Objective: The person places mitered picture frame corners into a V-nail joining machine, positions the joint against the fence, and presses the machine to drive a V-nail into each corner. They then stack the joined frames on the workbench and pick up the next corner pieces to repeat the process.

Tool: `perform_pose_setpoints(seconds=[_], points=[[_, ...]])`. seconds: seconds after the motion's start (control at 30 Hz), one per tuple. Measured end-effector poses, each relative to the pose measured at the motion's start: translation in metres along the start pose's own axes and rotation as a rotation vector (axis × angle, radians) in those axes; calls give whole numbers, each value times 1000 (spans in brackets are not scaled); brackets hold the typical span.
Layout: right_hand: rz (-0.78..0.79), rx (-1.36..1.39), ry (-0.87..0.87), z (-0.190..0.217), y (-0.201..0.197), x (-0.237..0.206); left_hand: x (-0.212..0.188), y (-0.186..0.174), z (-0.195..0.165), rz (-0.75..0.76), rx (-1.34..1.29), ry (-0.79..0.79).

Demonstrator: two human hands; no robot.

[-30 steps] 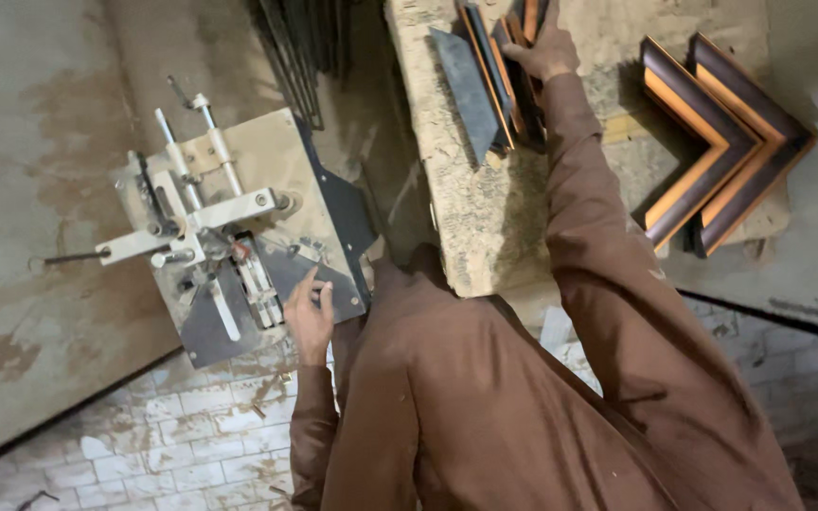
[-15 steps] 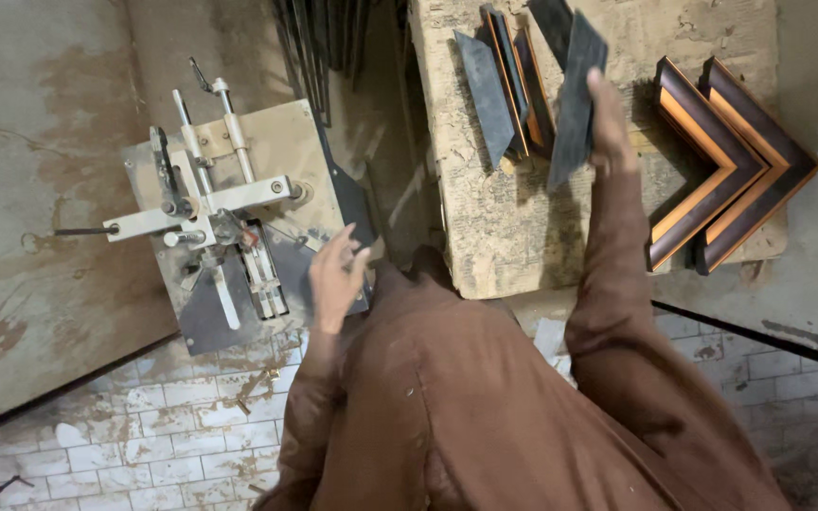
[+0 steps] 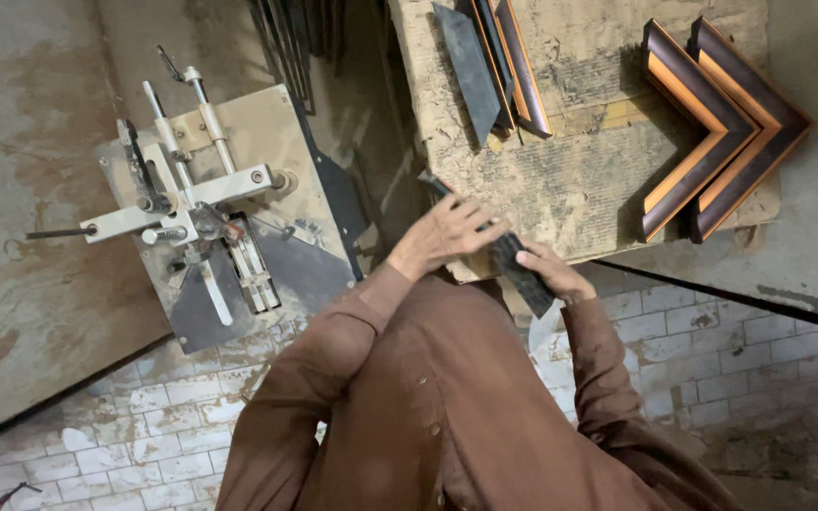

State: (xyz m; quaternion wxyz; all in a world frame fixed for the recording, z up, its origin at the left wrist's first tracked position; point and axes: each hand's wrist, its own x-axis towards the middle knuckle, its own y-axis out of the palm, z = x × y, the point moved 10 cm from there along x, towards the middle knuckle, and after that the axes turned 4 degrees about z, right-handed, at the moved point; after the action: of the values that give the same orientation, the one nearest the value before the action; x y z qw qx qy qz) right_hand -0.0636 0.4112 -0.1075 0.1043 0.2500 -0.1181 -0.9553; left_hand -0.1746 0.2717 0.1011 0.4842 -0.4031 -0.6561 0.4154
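I hold a short dark strip of frame moulding (image 3: pixel 525 277) in front of my chest, at the near edge of a worn wooden worktable (image 3: pixel 579 170). My left hand (image 3: pixel 445 237) lies flat over the strip's upper part, fingers spread across it. My right hand (image 3: pixel 553 272) grips its lower end from the right. The strip slants from upper left to lower right, and its middle is hidden under my left hand.
A metal corner-joining machine (image 3: pixel 205 213) with levers and clamps stands to the left. On the table's far side lie several cut moulding pieces (image 3: pixel 494 66) and two joined L-shaped frame corners (image 3: pixel 723 123). White tiles (image 3: pixel 125 445) show below.
My right hand lifted one moulding strip off the pile at the back of the table and brought it down to my chest. My left hand left the machine and came onto the strip.
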Motion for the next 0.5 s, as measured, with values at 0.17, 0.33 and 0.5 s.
perform_pose_setpoints(seconds=[0.17,0.33,0.5], points=[[-55,-14,-25,-33,-18,5,-1,15,-8,-11,-127,-26],[-225,99,-48,-17,-33,12,-4,2,2,-79,-384,-110],[-228,-177,-79,45,-17,12,-49,-11,41,-209,-499,-311]])
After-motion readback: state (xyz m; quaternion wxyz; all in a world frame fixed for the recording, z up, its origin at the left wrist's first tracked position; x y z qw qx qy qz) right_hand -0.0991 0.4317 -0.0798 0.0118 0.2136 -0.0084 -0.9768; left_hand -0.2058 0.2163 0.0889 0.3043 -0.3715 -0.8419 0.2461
